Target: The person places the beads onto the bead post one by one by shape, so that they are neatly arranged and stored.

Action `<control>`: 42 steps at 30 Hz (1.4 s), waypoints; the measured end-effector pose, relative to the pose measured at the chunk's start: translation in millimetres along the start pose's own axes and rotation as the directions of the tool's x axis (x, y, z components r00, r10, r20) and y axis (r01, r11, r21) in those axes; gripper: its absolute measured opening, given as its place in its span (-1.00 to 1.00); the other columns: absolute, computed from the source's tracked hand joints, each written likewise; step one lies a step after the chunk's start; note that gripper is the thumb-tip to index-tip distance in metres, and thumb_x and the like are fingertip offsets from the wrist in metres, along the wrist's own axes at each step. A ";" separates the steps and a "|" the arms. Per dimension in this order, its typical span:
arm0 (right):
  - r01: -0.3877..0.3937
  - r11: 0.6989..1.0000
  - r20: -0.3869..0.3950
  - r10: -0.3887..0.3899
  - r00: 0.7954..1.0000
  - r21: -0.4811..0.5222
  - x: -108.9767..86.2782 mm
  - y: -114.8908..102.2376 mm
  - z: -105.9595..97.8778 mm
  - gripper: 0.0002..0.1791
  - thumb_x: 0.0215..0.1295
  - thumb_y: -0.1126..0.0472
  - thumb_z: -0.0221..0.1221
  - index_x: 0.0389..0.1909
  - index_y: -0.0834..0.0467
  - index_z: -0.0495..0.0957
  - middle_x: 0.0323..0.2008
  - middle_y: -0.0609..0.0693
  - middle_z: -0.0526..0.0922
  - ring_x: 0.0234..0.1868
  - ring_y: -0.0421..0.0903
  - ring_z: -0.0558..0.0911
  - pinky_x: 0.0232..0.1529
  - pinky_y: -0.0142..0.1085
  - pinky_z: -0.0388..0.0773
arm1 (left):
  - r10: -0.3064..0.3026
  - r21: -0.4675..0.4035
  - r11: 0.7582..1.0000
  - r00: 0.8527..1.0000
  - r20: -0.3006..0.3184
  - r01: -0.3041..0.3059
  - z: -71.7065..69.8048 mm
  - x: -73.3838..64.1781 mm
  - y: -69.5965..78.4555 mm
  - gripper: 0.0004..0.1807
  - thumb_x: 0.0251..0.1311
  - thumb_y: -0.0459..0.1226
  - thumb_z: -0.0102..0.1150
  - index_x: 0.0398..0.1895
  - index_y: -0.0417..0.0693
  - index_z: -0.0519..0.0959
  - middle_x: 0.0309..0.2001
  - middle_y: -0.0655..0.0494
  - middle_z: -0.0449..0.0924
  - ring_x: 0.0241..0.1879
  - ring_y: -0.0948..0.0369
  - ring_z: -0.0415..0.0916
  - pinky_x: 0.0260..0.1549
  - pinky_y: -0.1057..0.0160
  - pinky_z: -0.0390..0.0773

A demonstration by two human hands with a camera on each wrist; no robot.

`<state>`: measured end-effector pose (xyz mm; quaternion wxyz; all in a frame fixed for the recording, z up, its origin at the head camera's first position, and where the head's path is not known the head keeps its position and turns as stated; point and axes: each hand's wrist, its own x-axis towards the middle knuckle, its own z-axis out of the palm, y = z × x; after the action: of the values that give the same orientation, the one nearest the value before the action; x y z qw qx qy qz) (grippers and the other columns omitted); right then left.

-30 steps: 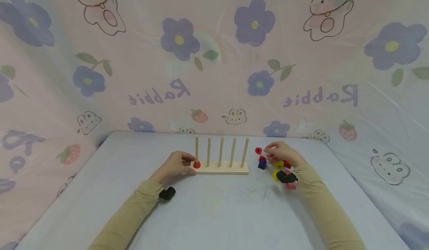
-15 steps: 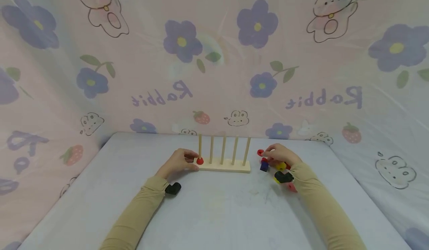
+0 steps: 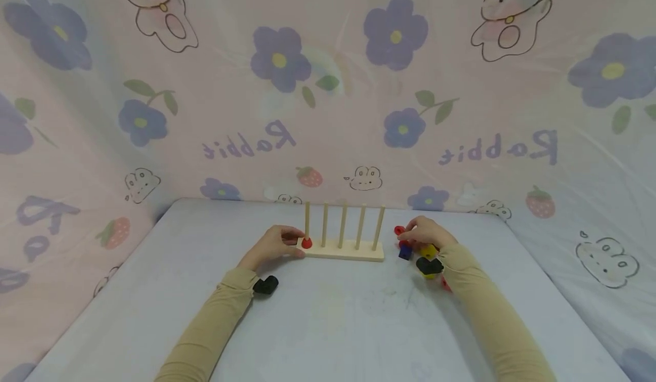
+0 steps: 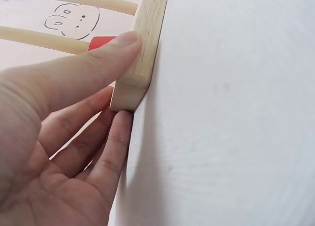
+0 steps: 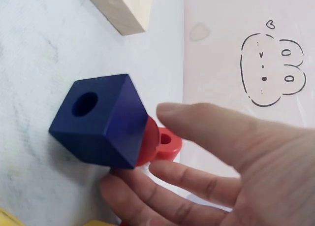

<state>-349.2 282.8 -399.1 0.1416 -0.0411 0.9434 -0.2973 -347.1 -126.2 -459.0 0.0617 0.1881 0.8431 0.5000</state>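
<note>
Fingers [image 4: 116, 146] of the left hand [image 3: 271, 245] are pinching the pegboard [image 3: 348, 251], presumably steadying it; the right hand [image 3: 428, 233], loosely parted beside red beads [image 5: 151, 143] and blue cube [image 5: 101, 125], is gripping nothing.

One wooden base [image 3: 340, 250], five pegs [image 3: 343, 225], one red bead [image 3: 306, 243] threaded on — one blue cube [image 5: 98, 121], at least two loose red pieces [image 5: 170, 148], two yellow pieces [image 3: 429, 250], one pinkish-red piece [image 3: 446, 283], partly hidden — exact loose total impossible to tell. One left grip [image 3: 270, 245], one right grip [image 3: 431, 231], two tan sleeves [image 3: 210, 319], two black wrist pieces [image 3: 265, 285], one white bench [image 3: 328, 325]
</note>
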 end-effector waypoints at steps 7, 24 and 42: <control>-0.044 0.999 0.000 0.044 0.999 0.007 2.4 -0.4 3.3 -0.57 0.18 0.10 0.31 -0.09 0.34 0.48 -0.45 0.02 0.60 -0.45 -0.07 0.56 -0.37 -0.24 0.49 | 0.000 0.002 1.000 1.000 0.002 0.000 0.3 -0.4 1.1 -0.45 -0.16 -0.32 0.54 -0.01 -0.23 0.60 0.00 -0.03 0.60 0.01 0.10 0.55 0.08 0.15 0.49; 0.104 0.994 0.000 -0.104 0.995 0.042 -1.0 0.9 -3.8 -0.68 0.21 0.28 0.25 -0.08 0.39 0.55 -0.35 0.10 0.66 -0.33 0.01 0.63 -0.20 -0.12 0.63 | -0.029 -0.004 1.000 1.000 -0.007 0.029 1.0 -0.6 0.8 -0.46 -0.17 -0.33 0.55 -0.01 -0.18 0.61 -0.01 0.02 0.61 -0.01 0.12 0.55 0.08 0.16 0.49; 0.357 0.855 -0.242 -0.281 0.929 0.377 -20.5 -41.9 -36.5 -0.57 0.33 0.10 0.19 0.15 0.19 0.48 0.07 0.15 0.56 0.08 0.13 0.47 0.25 0.10 0.26 | -0.011 -0.014 1.000 1.000 -0.006 0.011 0.4 -1.3 0.8 -0.47 -0.17 -0.32 0.54 -0.03 -0.19 0.62 0.00 -0.03 0.60 -0.01 0.08 0.55 0.09 0.11 0.48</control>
<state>-340.5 271.8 -341.5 0.0107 -0.1398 0.8474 -0.5122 -345.6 -126.1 -458.6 0.0631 0.1817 0.8408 0.5060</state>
